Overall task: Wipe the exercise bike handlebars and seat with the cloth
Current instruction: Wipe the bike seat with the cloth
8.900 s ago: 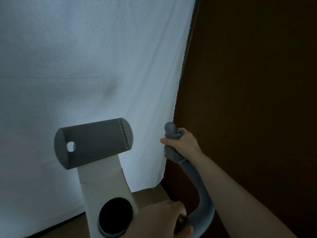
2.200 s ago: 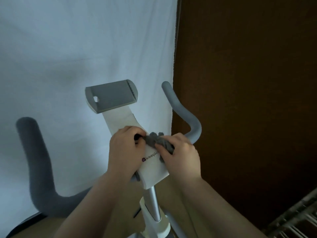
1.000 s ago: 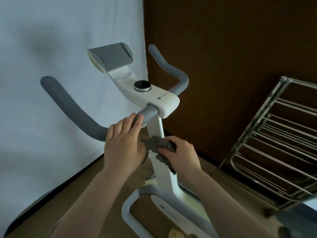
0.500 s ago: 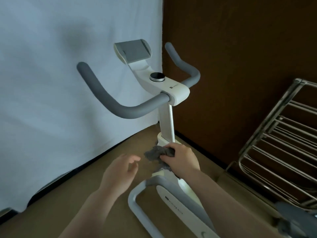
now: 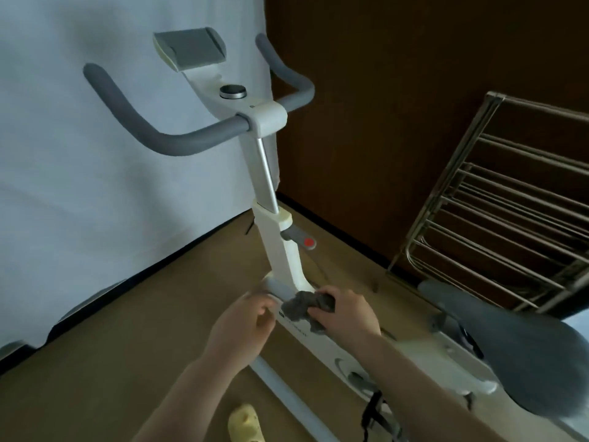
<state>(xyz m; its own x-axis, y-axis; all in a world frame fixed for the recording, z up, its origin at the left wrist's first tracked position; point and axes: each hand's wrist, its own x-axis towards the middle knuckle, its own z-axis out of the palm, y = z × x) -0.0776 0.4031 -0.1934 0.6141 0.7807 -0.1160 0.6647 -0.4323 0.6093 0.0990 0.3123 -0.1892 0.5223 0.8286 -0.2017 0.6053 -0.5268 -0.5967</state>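
A white exercise bike stands before me, its grey padded handlebars (image 5: 178, 141) curving up left and right of the white console block (image 5: 266, 118). The grey seat (image 5: 522, 342) fills the lower right. My right hand (image 5: 345, 311) grips a crumpled grey cloth (image 5: 304, 306) just above the bike's low white frame (image 5: 322, 342), well below the handlebars. My left hand (image 5: 245, 320) hovers beside the cloth with its fingers loosely curled and nothing in it.
A white sheet (image 5: 95, 186) hangs on the left and a dark brown wall (image 5: 398, 90) stands behind. A metal rack (image 5: 510, 202) leans at right. A grey lever with a red dot (image 5: 301, 240) sticks out of the post. A yellow slipper (image 5: 245, 422) lies on the tan floor.
My view has pulled back and dropped, so the seat now shows. Both hands left the handlebars and came down to the low frame; the right one still holds the cloth.
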